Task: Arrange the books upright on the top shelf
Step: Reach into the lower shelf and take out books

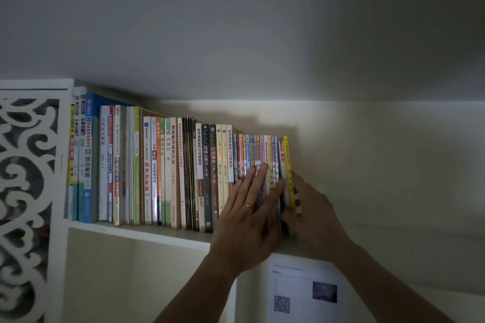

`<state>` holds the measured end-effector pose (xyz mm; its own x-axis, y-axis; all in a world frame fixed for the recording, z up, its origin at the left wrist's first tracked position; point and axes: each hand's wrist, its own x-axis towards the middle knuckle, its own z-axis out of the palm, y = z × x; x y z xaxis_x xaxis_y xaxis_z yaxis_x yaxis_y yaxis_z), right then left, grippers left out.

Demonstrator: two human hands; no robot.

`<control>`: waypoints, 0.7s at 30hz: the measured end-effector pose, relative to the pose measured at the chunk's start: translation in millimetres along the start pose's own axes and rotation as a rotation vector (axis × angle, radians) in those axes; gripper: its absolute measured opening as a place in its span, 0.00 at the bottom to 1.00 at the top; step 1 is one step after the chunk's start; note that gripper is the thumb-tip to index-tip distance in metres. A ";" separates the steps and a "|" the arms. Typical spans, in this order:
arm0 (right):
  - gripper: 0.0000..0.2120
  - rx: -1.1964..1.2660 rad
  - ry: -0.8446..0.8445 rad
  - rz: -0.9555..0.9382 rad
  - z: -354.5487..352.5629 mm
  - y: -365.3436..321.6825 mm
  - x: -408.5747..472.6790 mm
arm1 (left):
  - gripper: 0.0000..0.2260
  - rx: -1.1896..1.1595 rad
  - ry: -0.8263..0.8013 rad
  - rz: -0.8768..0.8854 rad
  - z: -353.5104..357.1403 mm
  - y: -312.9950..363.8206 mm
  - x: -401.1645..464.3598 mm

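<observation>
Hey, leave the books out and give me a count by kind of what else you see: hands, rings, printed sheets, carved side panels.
Hands: 2, the left hand and the right hand, which grips the yellow book
Rings: 1, the ring on the left hand
Printed sheets: 1, the printed sheet
Carved panels: 1, the carved panel
Total: 5

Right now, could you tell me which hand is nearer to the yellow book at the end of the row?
Right. The right hand holds the yellow book; the left hand lies flat on spines just left of it.
</observation>
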<state>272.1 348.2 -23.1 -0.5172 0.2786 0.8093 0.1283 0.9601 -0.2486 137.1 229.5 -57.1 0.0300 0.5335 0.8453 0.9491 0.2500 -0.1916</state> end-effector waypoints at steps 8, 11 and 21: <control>0.35 0.049 -0.253 0.178 0.1 -3.7 -12.5 | 0.31 0.049 -0.010 -0.061 0.9 8.7 -4.4; 0.30 0.053 -0.177 0.302 -2.0 2.7 -14.0 | 0.30 0.033 -0.011 -0.078 1.0 10.8 -11.9; 0.22 -0.241 0.388 -0.040 10.7 -34.3 -71.6 | 0.24 -0.211 -0.007 -0.159 -6.0 32.6 -87.9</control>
<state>295.7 295.1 -78.2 -0.1762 0.1858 0.9666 0.3319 0.9357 -0.1194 167.2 185.9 -134.8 -0.1259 0.5069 0.8528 0.9861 0.1576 0.0519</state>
